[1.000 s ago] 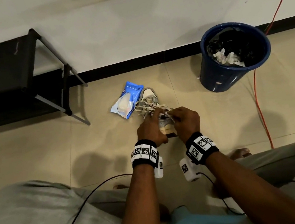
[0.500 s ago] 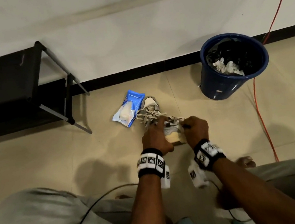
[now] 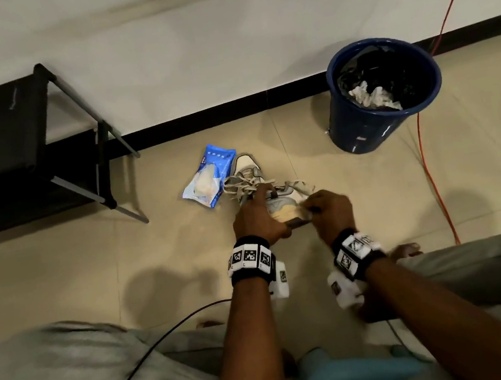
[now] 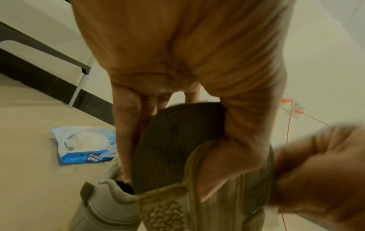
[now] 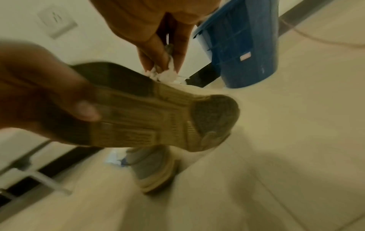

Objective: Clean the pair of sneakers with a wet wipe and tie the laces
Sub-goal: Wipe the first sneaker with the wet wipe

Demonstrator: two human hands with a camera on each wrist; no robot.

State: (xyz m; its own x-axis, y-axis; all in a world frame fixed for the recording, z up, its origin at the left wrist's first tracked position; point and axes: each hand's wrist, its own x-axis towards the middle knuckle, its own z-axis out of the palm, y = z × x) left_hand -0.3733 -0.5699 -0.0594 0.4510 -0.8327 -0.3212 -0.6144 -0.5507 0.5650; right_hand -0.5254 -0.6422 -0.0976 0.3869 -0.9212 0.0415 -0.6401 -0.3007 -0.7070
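Note:
My left hand (image 3: 260, 218) grips a beige sneaker (image 3: 285, 207) lifted off the floor, its sole (image 4: 177, 148) turned toward me and my thumb pressed on the sole. At the sneaker's right side my right hand (image 3: 320, 208) pinches a crumpled white wet wipe (image 5: 168, 74) against the shoe's upper. The second sneaker (image 3: 247, 170) stands on the floor just beyond, its laces loose. In the right wrist view that second sneaker (image 5: 154, 168) lies under the held sole (image 5: 158, 117). The held shoe's laces are mostly hidden by my hands.
A blue pack of wet wipes (image 3: 211, 179) lies left of the floor sneaker. A blue bin (image 3: 385, 94) holding used wipes stands at the right by the wall. A black rack (image 3: 4, 154) is at the left. An orange cable (image 3: 431, 166) runs down the right.
My right hand has slid to the right along the held sneaker, away from the left hand. The left hand keeps its grip on the shoe.

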